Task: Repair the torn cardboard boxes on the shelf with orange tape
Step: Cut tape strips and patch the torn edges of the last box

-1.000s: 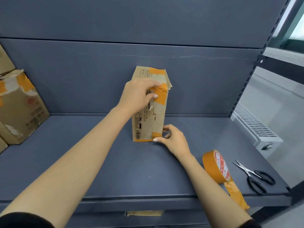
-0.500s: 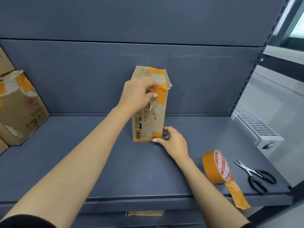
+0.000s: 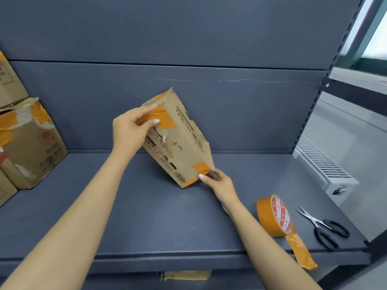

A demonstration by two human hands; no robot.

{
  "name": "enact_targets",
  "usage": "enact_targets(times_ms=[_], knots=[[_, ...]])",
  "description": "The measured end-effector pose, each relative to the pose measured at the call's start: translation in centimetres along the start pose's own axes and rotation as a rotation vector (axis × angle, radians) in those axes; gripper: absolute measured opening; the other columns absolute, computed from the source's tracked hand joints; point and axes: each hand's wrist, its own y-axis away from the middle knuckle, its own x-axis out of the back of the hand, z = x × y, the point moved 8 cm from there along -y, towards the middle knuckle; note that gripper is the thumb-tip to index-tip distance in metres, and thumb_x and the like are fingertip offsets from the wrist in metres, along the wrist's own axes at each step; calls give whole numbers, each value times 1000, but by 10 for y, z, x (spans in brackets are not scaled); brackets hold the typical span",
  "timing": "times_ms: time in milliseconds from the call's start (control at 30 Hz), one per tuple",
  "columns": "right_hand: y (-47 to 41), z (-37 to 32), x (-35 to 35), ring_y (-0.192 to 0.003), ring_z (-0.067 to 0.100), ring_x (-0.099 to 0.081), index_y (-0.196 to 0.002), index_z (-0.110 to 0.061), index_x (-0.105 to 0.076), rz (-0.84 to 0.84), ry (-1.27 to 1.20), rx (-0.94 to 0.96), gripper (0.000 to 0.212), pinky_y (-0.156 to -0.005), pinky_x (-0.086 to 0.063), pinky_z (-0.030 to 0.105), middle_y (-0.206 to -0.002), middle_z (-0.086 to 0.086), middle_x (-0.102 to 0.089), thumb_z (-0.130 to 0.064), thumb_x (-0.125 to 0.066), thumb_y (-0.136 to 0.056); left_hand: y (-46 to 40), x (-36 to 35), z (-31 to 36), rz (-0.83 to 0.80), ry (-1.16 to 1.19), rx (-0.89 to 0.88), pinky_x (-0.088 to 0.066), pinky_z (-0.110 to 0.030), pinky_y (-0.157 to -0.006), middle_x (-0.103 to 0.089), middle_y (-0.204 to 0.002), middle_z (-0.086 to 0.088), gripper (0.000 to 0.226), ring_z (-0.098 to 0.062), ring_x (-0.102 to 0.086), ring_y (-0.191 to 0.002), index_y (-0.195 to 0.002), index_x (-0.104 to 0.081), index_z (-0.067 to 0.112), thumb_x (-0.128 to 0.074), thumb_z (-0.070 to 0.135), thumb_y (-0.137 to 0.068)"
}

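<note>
Cardboard, thin and already torn along its top edge, is the weak point in the head view, the only one there is. The tall narrow box (image 3: pixel 178 141) is tilted, its top leaning left and back, and it appears to be lifted or balanced on its lower corner over the grey shelf (image 3: pixel 146 222). The left hand (image 3: pixel 130 130) grips the upper end, fingers (image 3: pixel 146 109) curled over the far side and thumb pressed onto an orange tape patch (image 3: pixel 161 119). The right hand (image 3: pixel 219 185) pinches the lower right corner, thumb against a second tape patch (image 3: pixel 202 169); its other fingers are blurred, so how they lie behind the corner cannot be told.

My judgement of the risks:
- The box is held only at two corners. A squeeze too hard at the top could crumple the ragged flap or reopen the tear.
- The pressing thumbs could drag or wrinkle the patches if the tape is not yet stuck down.
- If the lower pinch slips, the box may swing down onto the shelf.

The tape roll (image 3: pixel 274 216) stands on edge near the shelf's front right, its loose tail (image 3: pixel 301 254) hanging over the lip; a nudge from the right forearm could roll it off. Scissors (image 3: pixel 324 227) lie just beside it. More taped boxes (image 3: pixel 31 143) sit at the far left, well apart.
</note>
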Motion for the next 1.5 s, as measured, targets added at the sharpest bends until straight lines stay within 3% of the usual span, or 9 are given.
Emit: enact_targets(times_ms=[167,333,533,733,833,933,1033,1267,1500], knots=[[13,-22,-14,-97,1,-68,-105,-20,-72,36,-117,146,15,-77,-50,10,-102,-11,-74,-18,-68,-91,40,19,-59,156,325,257,-51,-20,-90,-70,-109,8,33,-1,-65,-101,-118,-68,17,-69,9,-86],[20,-21,7,-96,5,-67,-101,-26,-74,214,162,182,27,-83,-55,27,-97,-11,-74,-46,-71,-84,85,16,-95,232,473,384,-51,-21,-91,-70,-114,3,32,-7,-65,-107,-120,-67,12,-66,6,-89],[23,-35,16,-94,4,-65,-110,-25,-70,265,351,198,42,-81,-54,25,-98,-11,-72,-50,-75,-77,130,12,-127,218,409,487,-51,-31,-95,-68,-112,-1,32,-10,-64,-104,-119,-63,11,-67,7,-87],[21,-33,6,-74,10,-58,-103,-28,-75,257,471,240,29,-58,-39,11,-80,-6,-68,-49,-67,-86,124,12,-132,97,247,445,-55,-20,-80,-67,-109,6,33,-9,-63,-104,-115,-63,18,-73,13,-84],[24,-34,2,-78,10,-58,-94,-21,-75,276,367,278,18,-61,-39,6,-85,-6,-69,-37,-69,-88,121,14,-134,102,264,455,-54,-15,-74,-67,-105,5,30,-13,-63,-104,-110,-64,18,-74,10,-83],[27,-26,-8,-86,3,-63,-111,-22,-73,266,163,242,24,-72,-45,9,-95,-10,-74,-29,-70,-89,123,17,-142,103,290,478,-53,-36,-93,-69,-110,0,35,-14,-64,-106,-117,-66,12,-74,11,-83],[30,-30,-24,-88,-3,-64,-117,-27,-71,293,106,256,31,-80,-51,20,-94,-16,-74,-30,-72,-87,123,33,-146,147,310,481,-50,-41,-98,-69,-113,-1,36,-14,-64,-108,-120,-65,11,-72,9,-84],[35,-52,-108,-84,-11,-63,-124,-24,-67,209,8,314,39,-71,-46,6,-97,-21,-72,-25,-73,-86,101,114,-148,319,381,413,-53,-12,-78,-66,-116,3,39,2,-63,-98,-128,-60,10,-64,8,-90],[31,-47,-201,-95,-7,-64,-126,-24,-66,77,23,292,41,-82,-50,9,-109,-13,-72,-24,-73,-86,84,191,-179,415,399,381,-50,-15,-87,-65,-118,2,41,2,-62,-104,-132,-56,8,-61,1,-91]])
